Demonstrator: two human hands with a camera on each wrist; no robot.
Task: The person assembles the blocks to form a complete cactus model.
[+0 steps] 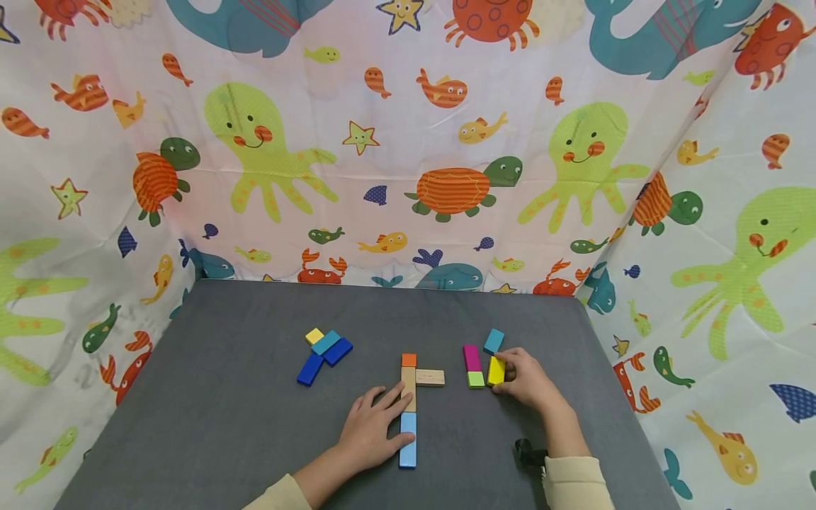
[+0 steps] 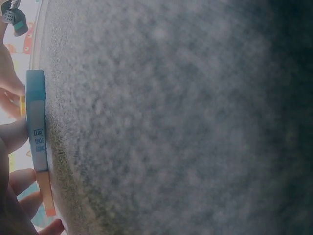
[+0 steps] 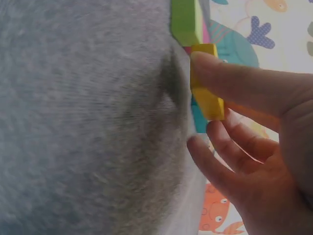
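Note:
My right hand point(image 1: 530, 382) pinches a yellow block point(image 1: 496, 371) between thumb and fingers. In the right wrist view the yellow block point(image 3: 209, 105) shows close over the grey cloth. Just beside it stand a magenta block point(image 1: 472, 358) and a lime green block point(image 1: 475, 380), end to end, with a teal block point(image 1: 494, 341) behind. My left hand point(image 1: 372, 433) rests with spread fingers along a column of blocks. Its fingertips touch the plain wooden block point(image 1: 409, 382) and its thumb the light blue block point(image 1: 408, 453). An orange block point(image 1: 409, 360) tops that column.
Another wooden block point(image 1: 430, 377) juts right from the column. Further left lie a yellow block point(image 1: 314, 336), a teal block point(image 1: 326, 343) and two dark blue blocks point(image 1: 310, 370). A black strap-like object point(image 1: 529, 453) sits by the right wrist. Printed cloth point(image 1: 382, 170) walls the grey table point(image 1: 223, 425).

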